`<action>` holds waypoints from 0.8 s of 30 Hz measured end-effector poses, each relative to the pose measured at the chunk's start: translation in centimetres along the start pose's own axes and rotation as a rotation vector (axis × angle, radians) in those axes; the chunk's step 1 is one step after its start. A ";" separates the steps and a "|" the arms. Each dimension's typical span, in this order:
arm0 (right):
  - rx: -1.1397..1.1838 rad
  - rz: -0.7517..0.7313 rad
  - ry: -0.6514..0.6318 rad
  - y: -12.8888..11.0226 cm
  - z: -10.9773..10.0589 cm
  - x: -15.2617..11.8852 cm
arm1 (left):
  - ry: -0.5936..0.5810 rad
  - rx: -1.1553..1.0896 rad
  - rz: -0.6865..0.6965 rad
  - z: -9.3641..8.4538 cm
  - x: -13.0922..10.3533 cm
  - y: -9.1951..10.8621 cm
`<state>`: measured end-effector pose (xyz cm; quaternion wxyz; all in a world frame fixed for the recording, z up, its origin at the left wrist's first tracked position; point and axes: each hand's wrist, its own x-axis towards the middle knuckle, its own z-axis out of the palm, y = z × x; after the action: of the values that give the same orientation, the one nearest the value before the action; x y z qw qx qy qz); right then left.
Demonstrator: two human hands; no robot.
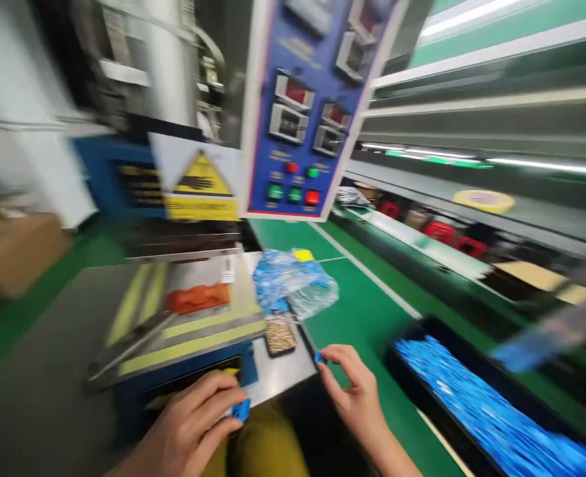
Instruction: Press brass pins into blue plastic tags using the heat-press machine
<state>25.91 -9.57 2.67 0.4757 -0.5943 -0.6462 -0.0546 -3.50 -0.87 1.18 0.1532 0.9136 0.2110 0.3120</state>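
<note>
My left hand (198,421), at the bottom centre, is closed around a small blue piece (242,409) whose kind I cannot make out. To its right, my right hand (352,384) pinches another small blue piece (319,358) between thumb and forefinger, by the metal table's edge. Beyond the hands, a small dark tray (279,336) of many thin brass-coloured parts rests on the metal surface (275,381). A clear plastic bag (317,291) with blue pieces lies just behind that tray. Motion blurs much of the view.
A long black bin (396,361) full of blue strips stands at right. An orange-handled tool (198,298) lies on the machine bed at left. Ahead are a yellow hand-warning sign (200,179) and a blue control panel (293,172). Shelving with a tape roll (484,200) runs along the right.
</note>
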 end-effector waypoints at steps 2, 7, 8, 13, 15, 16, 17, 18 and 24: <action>0.080 -0.109 -0.071 -0.6 3.1 2.9 | 0.025 0.032 -0.079 -3.3 -0.1 -0.7; 0.172 -0.262 -0.152 -2.3 10.3 8.9 | 0.107 0.120 -0.239 -8.1 0.5 -3.8; 0.174 -0.278 -0.174 -2.7 11.5 10.1 | 0.107 0.130 -0.254 -8.7 1.1 -4.7; 0.143 -0.358 -0.290 -4.8 17.7 15.0 | 0.035 0.227 -0.322 -11.0 6.0 -9.7; 0.096 -0.384 -0.340 -5.3 19.5 16.0 | -0.010 0.270 -0.366 -11.3 7.6 -11.5; 0.068 -0.395 -0.365 -5.5 20.2 16.3 | -0.035 0.281 -0.386 -11.2 8.1 -12.3; 0.042 -0.401 -0.388 -5.6 20.8 16.4 | -0.057 0.283 -0.401 -11.1 8.4 -12.9; 0.020 -0.400 -0.407 -5.6 21.1 16.5 | -0.075 0.277 -0.412 -10.9 8.6 -13.4; -0.039 -0.398 -0.436 -5.5 21.2 16.2 | -0.091 0.196 -0.421 -10.0 8.4 -14.8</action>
<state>12.33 13.88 4.92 0.2942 -0.4628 -0.8357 -0.0303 -8.09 17.48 6.94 0.1347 0.8731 0.4190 0.2098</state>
